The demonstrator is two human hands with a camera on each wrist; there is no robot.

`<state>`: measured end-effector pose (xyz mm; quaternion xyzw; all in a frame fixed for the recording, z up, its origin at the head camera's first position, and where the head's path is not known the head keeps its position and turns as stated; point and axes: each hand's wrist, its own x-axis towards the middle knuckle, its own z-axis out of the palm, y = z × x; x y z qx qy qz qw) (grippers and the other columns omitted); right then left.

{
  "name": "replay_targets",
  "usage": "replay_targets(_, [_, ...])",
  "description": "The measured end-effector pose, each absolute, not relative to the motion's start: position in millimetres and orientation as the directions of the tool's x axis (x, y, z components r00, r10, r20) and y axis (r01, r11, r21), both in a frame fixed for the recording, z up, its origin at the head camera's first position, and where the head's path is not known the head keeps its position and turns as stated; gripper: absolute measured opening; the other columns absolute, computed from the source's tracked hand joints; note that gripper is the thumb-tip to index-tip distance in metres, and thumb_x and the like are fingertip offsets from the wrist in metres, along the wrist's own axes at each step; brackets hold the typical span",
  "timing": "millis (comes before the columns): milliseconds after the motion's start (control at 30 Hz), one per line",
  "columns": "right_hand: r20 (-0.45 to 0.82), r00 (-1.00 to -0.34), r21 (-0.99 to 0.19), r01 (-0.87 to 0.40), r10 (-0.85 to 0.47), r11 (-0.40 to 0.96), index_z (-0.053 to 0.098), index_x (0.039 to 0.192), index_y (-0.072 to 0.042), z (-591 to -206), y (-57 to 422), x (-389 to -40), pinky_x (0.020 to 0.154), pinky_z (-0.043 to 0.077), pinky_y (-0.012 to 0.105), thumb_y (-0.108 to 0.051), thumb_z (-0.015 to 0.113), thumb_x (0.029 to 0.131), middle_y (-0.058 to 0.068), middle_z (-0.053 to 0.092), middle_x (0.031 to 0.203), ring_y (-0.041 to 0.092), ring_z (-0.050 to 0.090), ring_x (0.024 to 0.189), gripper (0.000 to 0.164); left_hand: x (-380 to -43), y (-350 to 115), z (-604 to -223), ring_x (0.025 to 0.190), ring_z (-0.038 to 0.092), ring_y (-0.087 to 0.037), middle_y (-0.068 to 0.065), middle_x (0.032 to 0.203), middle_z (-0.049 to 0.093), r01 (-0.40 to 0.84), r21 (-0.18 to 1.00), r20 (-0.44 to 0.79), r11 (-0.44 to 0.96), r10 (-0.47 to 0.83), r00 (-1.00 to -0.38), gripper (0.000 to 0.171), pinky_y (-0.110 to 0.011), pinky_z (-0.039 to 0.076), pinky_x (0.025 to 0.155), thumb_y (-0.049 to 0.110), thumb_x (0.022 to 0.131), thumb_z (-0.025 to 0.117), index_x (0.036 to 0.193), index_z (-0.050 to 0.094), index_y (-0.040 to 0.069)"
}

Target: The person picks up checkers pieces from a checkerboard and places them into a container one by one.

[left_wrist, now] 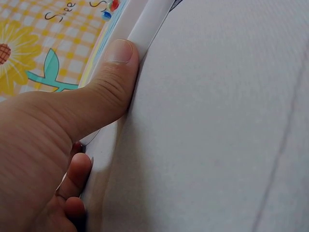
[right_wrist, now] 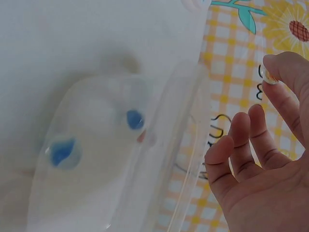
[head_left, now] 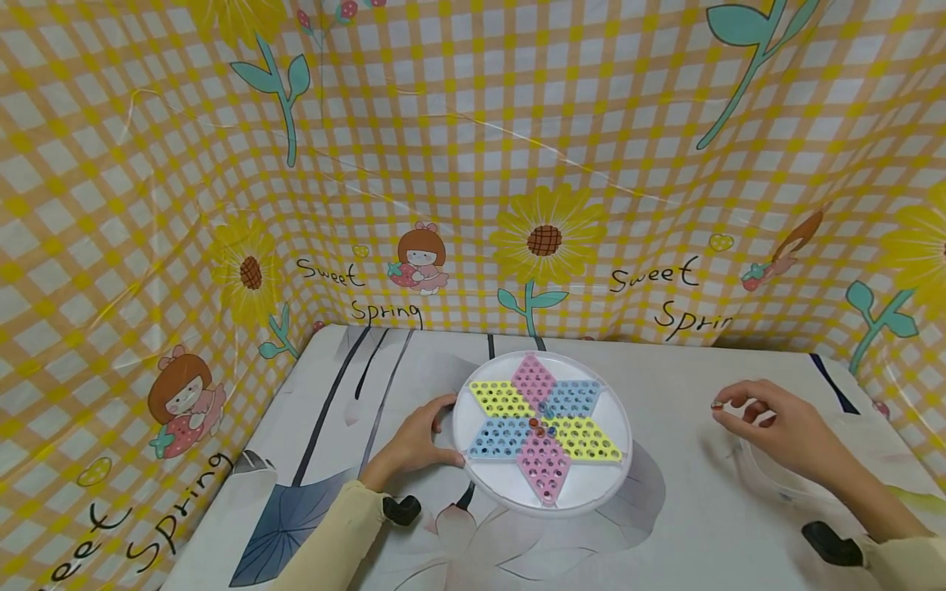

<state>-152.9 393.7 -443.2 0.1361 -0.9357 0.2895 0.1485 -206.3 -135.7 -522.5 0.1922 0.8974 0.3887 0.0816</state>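
L hand (head_left: 415, 439) has fingers gripping the star game board (head_left: 495, 478) at its rim, on desk (head_left: 687, 525); R hand (head_left: 785, 423) pinching a marble (right_wrist: 269, 76) nr clear tub (right_wrist: 169, 121) w/ blue marbles (right_wrist: 64, 152) in it.

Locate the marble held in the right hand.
In the head view, the marble is to the right of the round game board, pinched in the right hand, up and left of the clear container.

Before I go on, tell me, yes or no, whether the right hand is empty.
No, the right wrist view shows the right hand pinching a small marble.
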Motion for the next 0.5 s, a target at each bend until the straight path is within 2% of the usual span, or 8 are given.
replay_targets(233, [0.357,-0.925,-0.51,-0.308,-0.128,0.803,0.072,0.101,-0.02,-447,413,-143,0.059,0.041,0.018,-0.013,0.084,0.086,-0.009,0.063,0.092,-0.001,0.055,0.074,0.02,-206,-135,-521,0.087,0.044,-0.019,-0.004,0.096,0.05,0.274,0.73,-0.005,0.626,0.406,-0.914,0.101,-0.033,0.036,0.074,0.03,0.07,0.097,0.154,0.043,0.013])
replay_targets(500, [0.332,-0.939,-0.485,-0.253,-0.092,0.837,0.072,0.101,-0.019,-453,432,-136,0.056,0.043,0.022,-0.015,0.083,0.087,-0.014,0.061,0.091,-0.006,0.053,0.073,0.019,-207,-136,-522,0.087,0.044,-0.018,-0.004,0.096,0.05,0.28,0.721,-0.004,0.633,0.408,-0.913,0.102,-0.032,0.036,0.073,0.03,0.07,0.097,0.154,0.042,0.012])
